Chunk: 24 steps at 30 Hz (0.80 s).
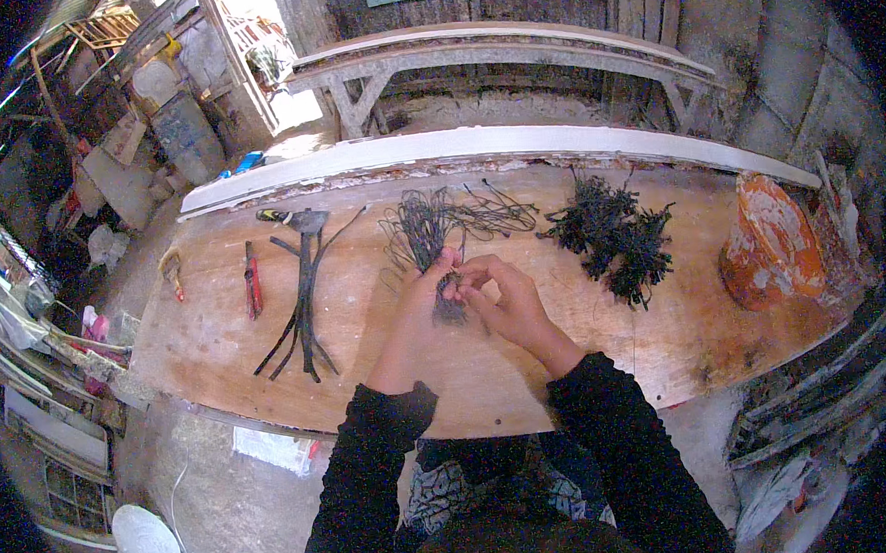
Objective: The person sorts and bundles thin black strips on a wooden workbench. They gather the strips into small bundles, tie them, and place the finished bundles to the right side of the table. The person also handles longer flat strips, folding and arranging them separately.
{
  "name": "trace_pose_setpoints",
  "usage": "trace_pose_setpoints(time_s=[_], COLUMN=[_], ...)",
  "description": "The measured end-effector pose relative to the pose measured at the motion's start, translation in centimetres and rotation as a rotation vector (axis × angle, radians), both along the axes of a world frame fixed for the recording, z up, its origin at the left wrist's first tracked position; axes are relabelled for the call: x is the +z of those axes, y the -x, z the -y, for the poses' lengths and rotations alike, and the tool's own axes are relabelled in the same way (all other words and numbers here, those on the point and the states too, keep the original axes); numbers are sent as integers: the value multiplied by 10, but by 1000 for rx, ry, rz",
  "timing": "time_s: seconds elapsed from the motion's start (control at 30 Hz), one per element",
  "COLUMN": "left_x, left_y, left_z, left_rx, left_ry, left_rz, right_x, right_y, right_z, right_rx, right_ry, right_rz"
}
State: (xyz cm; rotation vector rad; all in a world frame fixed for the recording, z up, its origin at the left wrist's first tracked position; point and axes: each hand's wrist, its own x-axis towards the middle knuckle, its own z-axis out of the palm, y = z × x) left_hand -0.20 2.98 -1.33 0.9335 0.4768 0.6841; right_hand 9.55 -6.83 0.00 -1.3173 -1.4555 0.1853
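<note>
A bundle of thin dark wires or cords (423,229), looped at its far end, is gripped in my left hand (417,306) over the middle of the table. Its short near ends stick out below the fingers. My right hand (509,301) meets the left one, thumb and fingertips pinched at the bundle's near end; what exactly they pinch is too small to make out. More loose dark strands (500,213) spread on the table just beyond. To the right of my hands lies a heap of black knotted, tufted pieces (611,233).
On the left lie long dark strips (306,294), a tool with a yellow-black handle (275,216) and a red-handled tool (252,286). An orange bucket (774,244), smeared white, stands at right. A white-topped beam (476,145) borders the wooden table's (217,358) far edge; a bench (511,48) stands behind.
</note>
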Motion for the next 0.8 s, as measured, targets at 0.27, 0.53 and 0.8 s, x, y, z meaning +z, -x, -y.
trace_pose_setpoints(time_s=[0.27, 0.53, 0.8], left_x=[19, 11, 10], left_y=[13, 19, 20], left_z=[-5, -18, -14], left_rx=[98, 13, -157], left_ry=[132, 148, 93], left_rz=[229, 338, 415], right_x=[4, -22, -17], right_y=[-8, -10, 2], right_z=[1, -7, -7], right_rx=[-188, -125, -351], right_ry=[87, 362, 389], right_rz=[-230, 153, -13])
